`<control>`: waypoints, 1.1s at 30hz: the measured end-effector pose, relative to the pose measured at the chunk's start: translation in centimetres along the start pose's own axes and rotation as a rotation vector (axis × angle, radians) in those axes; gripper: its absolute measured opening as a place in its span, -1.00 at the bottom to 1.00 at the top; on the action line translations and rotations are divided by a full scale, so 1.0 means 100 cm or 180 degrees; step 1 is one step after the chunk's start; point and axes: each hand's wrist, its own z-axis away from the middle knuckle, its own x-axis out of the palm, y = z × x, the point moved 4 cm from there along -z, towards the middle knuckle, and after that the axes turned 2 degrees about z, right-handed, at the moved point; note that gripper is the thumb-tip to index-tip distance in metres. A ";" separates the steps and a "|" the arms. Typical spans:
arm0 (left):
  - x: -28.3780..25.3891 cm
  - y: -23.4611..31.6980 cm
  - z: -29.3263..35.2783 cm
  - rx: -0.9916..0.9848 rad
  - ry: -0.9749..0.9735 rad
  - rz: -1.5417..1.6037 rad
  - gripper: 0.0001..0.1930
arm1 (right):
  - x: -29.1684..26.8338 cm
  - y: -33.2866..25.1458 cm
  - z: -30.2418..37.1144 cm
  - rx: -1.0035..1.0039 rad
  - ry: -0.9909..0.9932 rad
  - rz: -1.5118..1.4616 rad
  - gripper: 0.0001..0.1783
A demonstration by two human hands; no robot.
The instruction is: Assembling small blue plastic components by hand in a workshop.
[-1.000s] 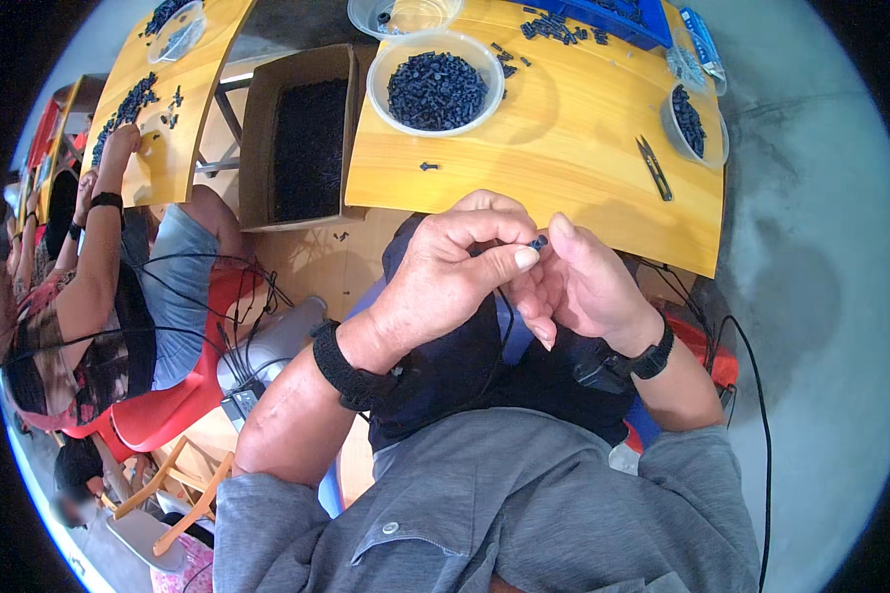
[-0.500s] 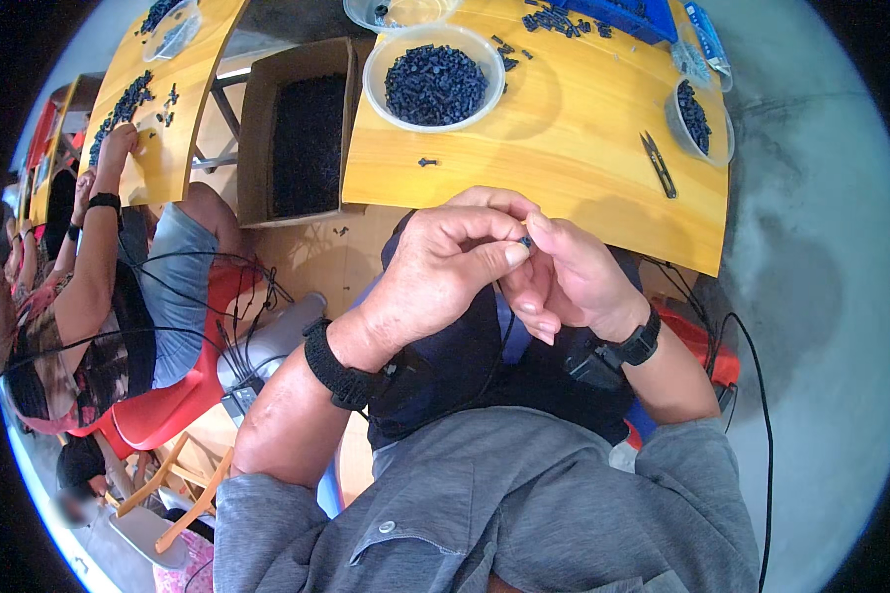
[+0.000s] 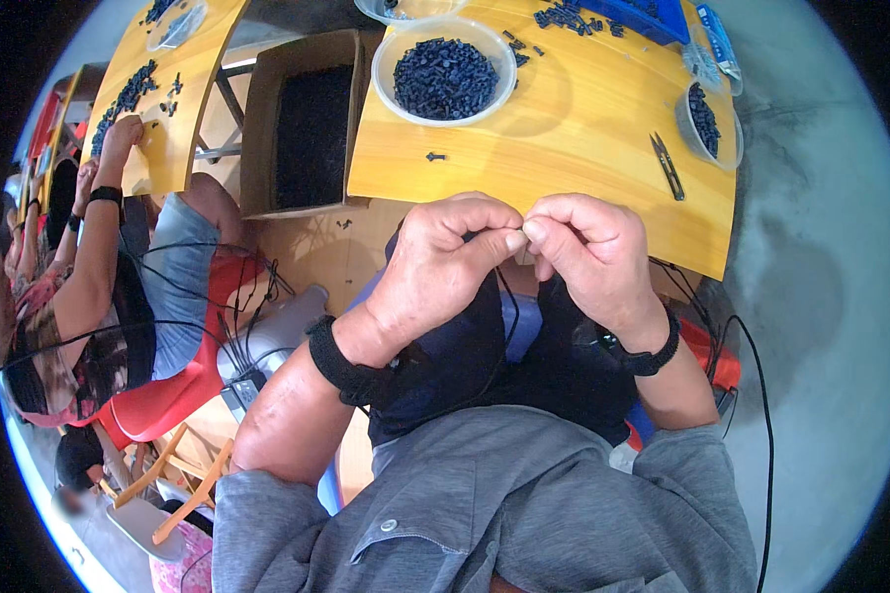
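While a cardboard box [image 3: 267, 128] stands beside the left edge of the desk [image 3: 583, 138], a bowl [image 3: 386, 101] of small dark pieces [image 3: 445, 79] sits near that edge, one loose piece [image 3: 436, 156] towards the front left corner. At the front edge, the left hand [image 3: 445, 247] and right hand [image 3: 603, 247] pinch, fingertips meeting, their grip's contents hidden. Snips [image 3: 667, 166] lie near the right edge, beside a smaller bowl [image 3: 729, 148].
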 end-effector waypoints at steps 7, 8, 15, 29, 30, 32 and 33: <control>0.002 -0.002 0.000 0.0008 0.0060 0.0063 -0.93 | -0.002 -0.003 -0.003 0.0037 -0.0109 0.0205 -0.86; 0.002 -0.002 -0.001 0.0111 0.0056 0.0066 -0.93 | -0.002 -0.002 -0.003 0.0132 -0.0117 0.0159 -0.86; 0.002 -0.007 -0.003 0.0504 0.0227 0.0547 -0.94 | 0.004 0.017 0.002 0.1222 -0.0398 -0.1370 -0.53; 0.000 -0.003 -0.002 -0.0009 -0.0362 0.0594 -0.90 | 0.017 0.037 0.002 0.1786 -0.1327 -0.2810 -0.40; 0.001 -0.003 -0.002 -0.0031 -0.0453 0.0540 -0.91 | 0.017 0.038 0.002 0.1791 -0.1323 -0.2815 -0.40; 0.001 -0.004 -0.002 -0.0063 -0.0482 0.0604 -0.91 | 0.019 0.042 0.004 0.1885 -0.1433 -0.2869 -0.41; 0.001 -0.004 -0.003 -0.0085 -0.0510 0.0666 -0.92 | 0.020 0.043 0.003 0.1889 -0.1431 -0.2875 -0.41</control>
